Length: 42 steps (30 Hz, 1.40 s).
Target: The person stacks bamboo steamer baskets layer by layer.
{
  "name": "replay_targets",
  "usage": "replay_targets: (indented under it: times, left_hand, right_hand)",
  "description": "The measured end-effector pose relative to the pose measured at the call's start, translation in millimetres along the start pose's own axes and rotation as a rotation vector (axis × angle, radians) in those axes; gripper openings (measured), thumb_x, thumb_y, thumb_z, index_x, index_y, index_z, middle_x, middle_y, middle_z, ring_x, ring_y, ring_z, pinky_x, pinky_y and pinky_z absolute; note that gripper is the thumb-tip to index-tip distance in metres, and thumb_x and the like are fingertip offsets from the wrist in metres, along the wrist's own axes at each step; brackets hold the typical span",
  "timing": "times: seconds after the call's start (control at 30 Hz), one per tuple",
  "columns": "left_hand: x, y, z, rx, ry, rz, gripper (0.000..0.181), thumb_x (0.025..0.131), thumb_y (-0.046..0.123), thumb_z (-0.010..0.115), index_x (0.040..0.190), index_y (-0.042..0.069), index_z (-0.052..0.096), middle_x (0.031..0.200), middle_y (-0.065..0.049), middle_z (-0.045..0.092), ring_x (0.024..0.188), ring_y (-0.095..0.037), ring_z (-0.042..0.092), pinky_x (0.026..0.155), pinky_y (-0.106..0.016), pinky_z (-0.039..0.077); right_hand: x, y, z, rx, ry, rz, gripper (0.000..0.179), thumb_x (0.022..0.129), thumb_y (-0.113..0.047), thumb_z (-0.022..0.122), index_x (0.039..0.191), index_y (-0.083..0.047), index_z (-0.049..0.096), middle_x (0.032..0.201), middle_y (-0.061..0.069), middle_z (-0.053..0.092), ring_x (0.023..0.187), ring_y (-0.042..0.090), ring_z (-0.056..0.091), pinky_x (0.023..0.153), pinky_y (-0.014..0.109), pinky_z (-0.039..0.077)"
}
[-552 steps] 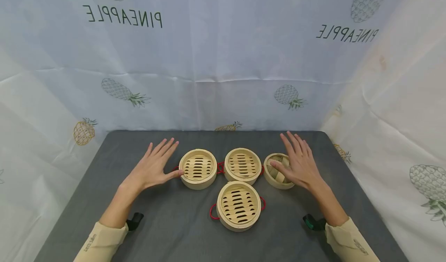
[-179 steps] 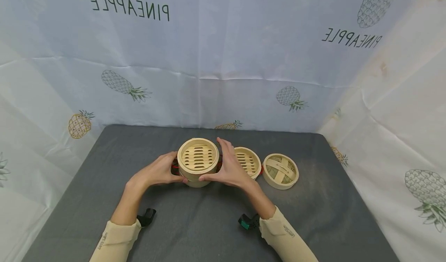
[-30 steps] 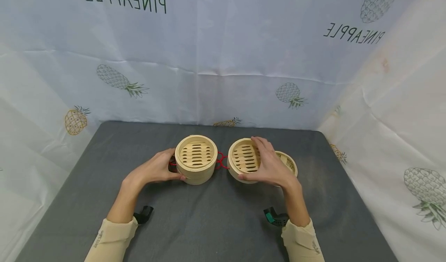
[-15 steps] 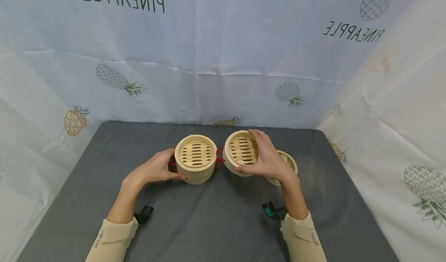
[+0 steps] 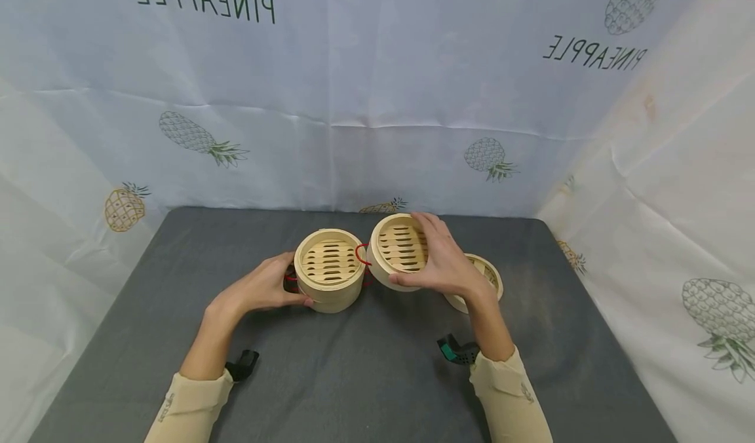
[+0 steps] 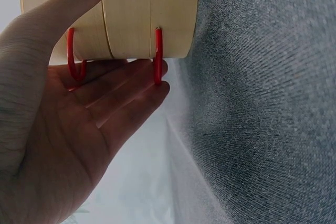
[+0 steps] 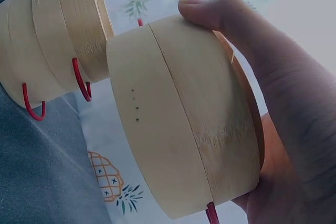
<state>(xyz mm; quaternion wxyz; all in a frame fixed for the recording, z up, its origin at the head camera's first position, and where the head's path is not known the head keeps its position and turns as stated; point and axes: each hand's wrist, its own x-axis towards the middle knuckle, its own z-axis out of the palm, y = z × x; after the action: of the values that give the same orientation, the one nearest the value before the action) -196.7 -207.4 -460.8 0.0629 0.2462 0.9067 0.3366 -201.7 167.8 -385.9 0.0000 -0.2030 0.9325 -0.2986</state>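
Two round bamboo steamer baskets with red loop handles stand stacked [image 5: 330, 299] left of centre in the head view. My left hand [image 5: 265, 286] holds the stack's left side, thumb at the front; in the left wrist view its fingers [image 6: 128, 95] reach behind the stack. My right hand [image 5: 444, 259] grips a third steamer basket [image 5: 401, 246] by its right side, thumb in front. That basket is raised and tilted a little, close to the stack's right side. In the right wrist view, the held basket [image 7: 178, 114] hangs beside the stack [image 7: 50, 35].
A woven bamboo lid [image 5: 488, 271] lies on the grey table [image 5: 354, 384] at the right, partly behind my right hand and forearm. White cloth [image 5: 377, 102] printed with pineapples hangs behind the table and along both sides.
A single basket, once at the front, has gone onto the left basket. Over the last second my right hand has lifted the middle basket and carried it left; my left hand stays on the stack.
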Motion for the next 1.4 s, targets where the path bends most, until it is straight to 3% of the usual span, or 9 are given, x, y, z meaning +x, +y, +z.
replay_targets:
  times: [1.07,1.4]
  left_hand:
    - [-0.3,1.0,-0.4,0.023,0.003,0.003,0.085,0.082,0.038,0.097,0.147,-0.002,0.058,0.133,-0.018,0.071,0.12,-0.033,0.073,0.1,-0.052,0.062]
    - [0.1,0.7,-0.9,0.04,0.008,0.01,0.087,0.081,0.039,0.098,0.147,-0.002,0.058,0.131,-0.017,0.072,0.118,-0.031,0.072,0.098,-0.051,0.062]
  right_hand:
    - [23.1,-19.8,1.8,-0.03,-0.016,-0.071,0.13,0.07,-0.062,0.093,0.172,-0.015,0.027,0.174,0.012,0.03,0.16,0.035,0.036,0.124,0.063,0.044]
    - [31.9,-27.9,7.9,-0.011,-0.047,-0.1,0.128,0.073,-0.062,0.092,0.172,-0.015,0.027,0.176,0.012,0.028,0.163,0.033,0.032,0.126,0.063,0.041]
